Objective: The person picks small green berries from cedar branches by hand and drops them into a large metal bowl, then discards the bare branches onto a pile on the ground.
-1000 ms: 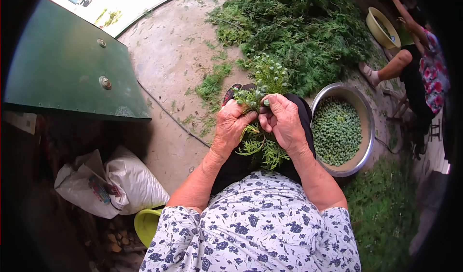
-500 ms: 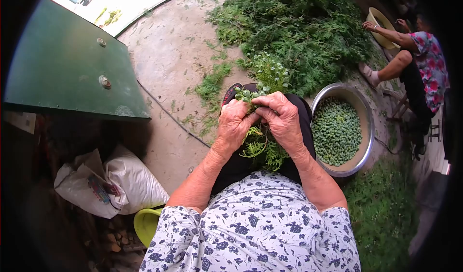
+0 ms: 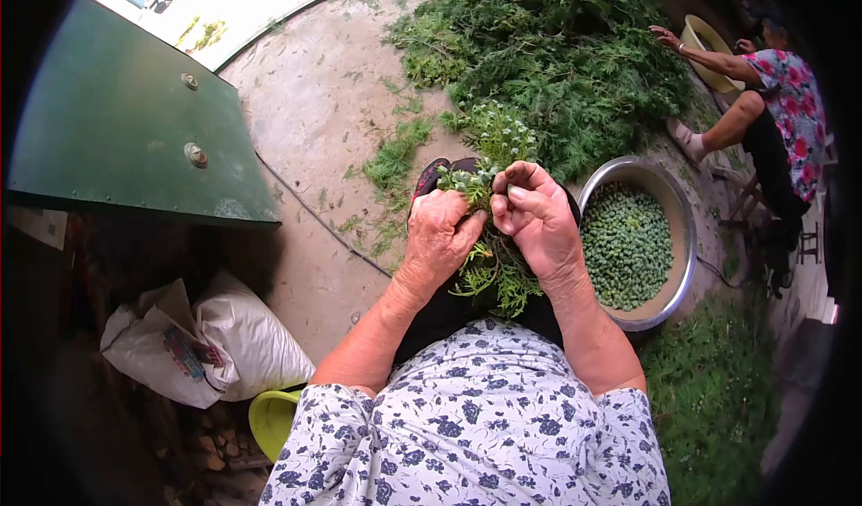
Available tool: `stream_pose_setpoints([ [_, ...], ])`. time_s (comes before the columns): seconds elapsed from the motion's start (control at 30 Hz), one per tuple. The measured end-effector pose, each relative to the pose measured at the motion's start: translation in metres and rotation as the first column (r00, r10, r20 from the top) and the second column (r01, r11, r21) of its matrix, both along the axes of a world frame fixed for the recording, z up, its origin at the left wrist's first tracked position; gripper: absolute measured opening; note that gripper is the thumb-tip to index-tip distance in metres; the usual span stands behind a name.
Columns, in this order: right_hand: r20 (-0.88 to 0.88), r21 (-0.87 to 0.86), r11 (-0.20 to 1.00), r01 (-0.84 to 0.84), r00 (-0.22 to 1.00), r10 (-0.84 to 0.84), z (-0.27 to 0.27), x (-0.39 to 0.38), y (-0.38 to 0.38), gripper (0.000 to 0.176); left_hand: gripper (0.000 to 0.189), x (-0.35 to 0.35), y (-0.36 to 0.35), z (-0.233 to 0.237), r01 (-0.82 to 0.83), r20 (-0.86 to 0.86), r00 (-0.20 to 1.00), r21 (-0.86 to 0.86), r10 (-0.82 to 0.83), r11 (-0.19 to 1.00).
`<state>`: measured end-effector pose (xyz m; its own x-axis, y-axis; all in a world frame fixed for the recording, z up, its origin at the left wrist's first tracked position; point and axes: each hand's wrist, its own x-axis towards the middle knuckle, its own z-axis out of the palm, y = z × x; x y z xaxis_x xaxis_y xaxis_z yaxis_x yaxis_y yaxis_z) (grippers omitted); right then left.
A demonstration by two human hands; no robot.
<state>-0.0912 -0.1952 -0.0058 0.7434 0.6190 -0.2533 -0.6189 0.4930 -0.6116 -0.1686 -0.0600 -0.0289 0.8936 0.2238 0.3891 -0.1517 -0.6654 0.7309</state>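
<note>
My left hand (image 3: 440, 235) is closed round a leafy green sprig (image 3: 498, 138) with small pale berries, held above my lap. Its lower fronds hang between my forearms. Close beside the sprig, my right hand (image 3: 539, 223) is turned partly palm up, its fingers curled and pressed together; what they hold, if anything, is too small to make out. To the right of my knee stands a round metal basin (image 3: 687, 281) with many small green berries (image 3: 627, 247) in it.
A large heap of green branches (image 3: 557, 48) lies ahead. At the right a co-worker (image 3: 790, 120) sits near a yellow basin (image 3: 709, 52). Green cuttings (image 3: 709, 398) lie lower right. A green metal box (image 3: 135, 120), white sacks (image 3: 242, 335) and a lime-green tub (image 3: 272, 421) are at the left.
My right hand has drawn slightly right, away from my left hand, and rolled to show more of its palm. The co-worker's arm has stretched further toward the heap.
</note>
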Motion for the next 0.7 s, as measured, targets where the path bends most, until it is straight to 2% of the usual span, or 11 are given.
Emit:
stream_pose_setpoints([
  [0.1,0.121,-0.085,0.996,-0.021,0.992,0.031,-0.002,0.003,-0.002,0.017,0.017,-0.001,-0.003,0.004,-0.013,-0.009,1.000,0.125,0.014,0.992],
  [0.13,0.305,-0.231,0.973,-0.021,0.948,0.093,0.006,0.002,0.000,0.024,0.016,-0.002,-0.005,0.006,-0.001,-0.019,1.000,0.167,0.004,0.986],
  [0.2,0.621,-0.473,0.876,0.099,0.742,0.252,0.012,0.005,0.003,0.041,0.012,-0.001,-0.006,0.004,0.021,-0.019,1.000,0.229,-0.017,0.973],
  [0.23,0.622,-0.472,0.876,0.100,0.741,0.251,0.012,0.005,0.004,0.041,0.012,-0.002,-0.006,0.003,0.021,-0.017,1.000,0.230,-0.017,0.973],
  [0.3,0.708,-0.636,0.752,0.175,0.521,0.477,0.014,0.005,0.006,0.030,0.010,-0.002,-0.007,0.002,0.019,-0.022,1.000,0.259,-0.014,0.966],
  [0.37,0.662,-0.661,0.736,0.149,0.577,0.478,0.011,0.004,0.008,0.024,0.009,-0.001,-0.007,0.003,0.010,0.008,1.000,0.236,-0.012,0.972],
  [0.43,0.803,-0.514,0.802,0.304,0.498,0.327,0.000,0.003,0.011,0.017,0.010,0.000,-0.006,0.001,0.017,0.006,1.000,0.220,-0.019,0.975],
  [0.47,0.804,-0.514,0.802,0.305,0.498,0.326,0.000,0.003,0.010,0.017,0.010,0.000,-0.005,0.001,0.018,0.006,1.000,0.221,-0.020,0.975],
  [0.53,0.491,-0.415,0.902,0.116,0.863,0.115,0.004,0.003,0.007,0.017,0.012,-0.001,-0.002,0.003,0.033,-0.057,0.998,0.241,-0.020,0.970],
  [0.57,0.393,-0.284,0.954,0.095,0.919,0.025,0.010,0.007,0.004,0.016,0.012,-0.001,-0.002,0.003,0.032,-0.057,0.998,0.241,-0.019,0.970],
  [0.7,0.210,-0.104,0.960,0.258,0.950,-0.233,0.010,0.034,-0.034,0.013,0.009,-0.002,-0.002,0.003,-0.028,-0.035,0.999,0.120,0.032,0.992],
])
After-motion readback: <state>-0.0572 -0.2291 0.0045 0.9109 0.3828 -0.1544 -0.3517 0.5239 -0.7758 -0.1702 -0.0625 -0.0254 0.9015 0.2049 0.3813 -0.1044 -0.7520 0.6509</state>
